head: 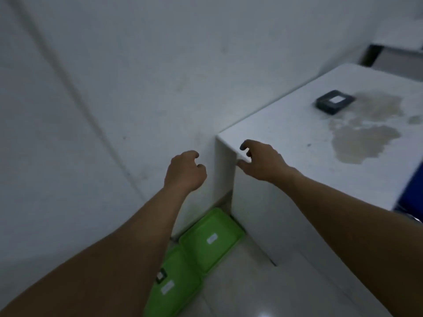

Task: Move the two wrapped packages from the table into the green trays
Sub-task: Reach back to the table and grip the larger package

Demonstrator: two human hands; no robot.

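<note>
Both hands empty, left hand [185, 172] and right hand [263, 160] fingers loosely curled apart; dark package [334, 102] far across counter [286, 133] — overreach risks fumbling it.

Hidden, cropped and blurred parts

The left forearm [128, 243] covers the left side of the near green tray [180, 280], so a dark package [161, 275] there shows only as a sliver; the tray's near end runs off the bottom edge. The white table [297, 143] is cut by the right edge, as is a blue shape [412, 186] beside it. The label on the dark package [334, 101] near the table's far edge is too blurred to read.
</note>
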